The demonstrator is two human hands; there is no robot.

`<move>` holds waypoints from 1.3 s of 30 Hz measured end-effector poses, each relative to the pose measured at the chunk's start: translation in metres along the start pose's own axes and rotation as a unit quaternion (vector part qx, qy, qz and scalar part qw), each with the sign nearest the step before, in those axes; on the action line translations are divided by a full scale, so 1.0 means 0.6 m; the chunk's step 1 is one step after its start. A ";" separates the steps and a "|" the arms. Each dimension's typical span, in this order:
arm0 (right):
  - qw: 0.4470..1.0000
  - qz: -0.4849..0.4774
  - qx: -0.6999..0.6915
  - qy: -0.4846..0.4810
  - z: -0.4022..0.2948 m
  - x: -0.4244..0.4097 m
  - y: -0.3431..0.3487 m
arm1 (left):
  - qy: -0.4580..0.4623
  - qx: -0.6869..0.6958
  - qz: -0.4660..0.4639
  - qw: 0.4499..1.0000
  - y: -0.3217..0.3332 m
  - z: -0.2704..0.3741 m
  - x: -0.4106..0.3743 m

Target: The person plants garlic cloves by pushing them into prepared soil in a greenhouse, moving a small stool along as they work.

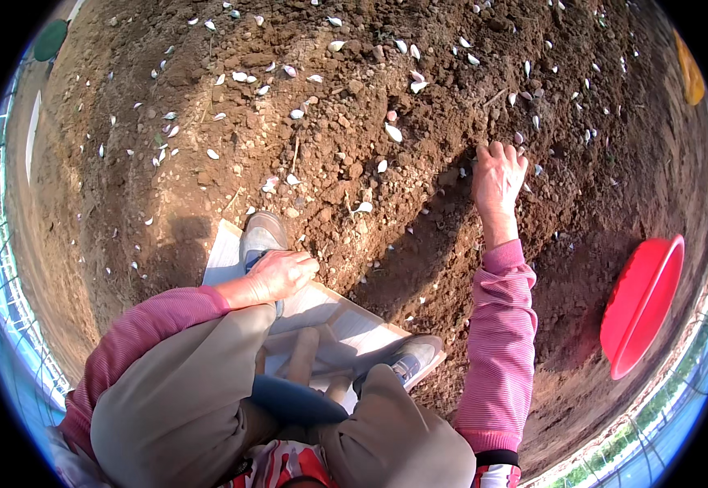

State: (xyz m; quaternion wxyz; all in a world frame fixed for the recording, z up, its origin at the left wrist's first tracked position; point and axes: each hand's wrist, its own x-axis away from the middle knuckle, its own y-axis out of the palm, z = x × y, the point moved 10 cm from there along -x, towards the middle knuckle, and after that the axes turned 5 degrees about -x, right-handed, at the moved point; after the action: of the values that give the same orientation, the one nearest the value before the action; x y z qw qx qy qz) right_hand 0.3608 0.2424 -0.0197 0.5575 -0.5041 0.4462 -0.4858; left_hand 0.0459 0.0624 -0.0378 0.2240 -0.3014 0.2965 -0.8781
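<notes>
My right hand reaches forward to the loose brown soil, its fingertips curled down into the dirt. A garlic clove lies right by those fingers; whether one is pinched beneath them is hidden. My left hand is loosely curled by my left knee, above a shoe, and its palm faces away from view. Many whitish garlic cloves are scattered over the soil, among them a large one left of my right hand and another nearer my feet.
My feet rest on a pale board, with a low stool between my legs. To the right stands a red plastic basin, tilted in view. A yellow-orange object lies far right, a dark green round one far left. Wire mesh borders the left.
</notes>
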 end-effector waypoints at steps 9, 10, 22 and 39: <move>0.944 0.075 -0.299 0.119 0.037 0.038 -0.038 | 0.000 -0.012 0.003 1.000 0.009 -0.008 0.008; 0.949 0.084 -0.285 0.105 0.030 0.035 -0.044 | 0.000 -0.019 0.000 1.000 0.009 -0.007 0.007; 0.941 0.154 -0.233 0.192 0.133 0.029 -0.058 | -0.008 -0.044 0.001 0.999 0.013 -0.003 0.012; 0.964 0.084 -0.169 0.189 0.168 0.003 0.026 | 0.016 -0.050 0.004 0.999 -0.004 0.014 -0.008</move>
State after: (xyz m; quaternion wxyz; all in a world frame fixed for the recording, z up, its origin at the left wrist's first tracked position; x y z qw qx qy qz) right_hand 0.4623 0.2538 -0.0259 0.4080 -0.4508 0.6600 -0.4412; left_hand 0.0544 0.0634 -0.0325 0.2075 -0.2968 0.3451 -0.8659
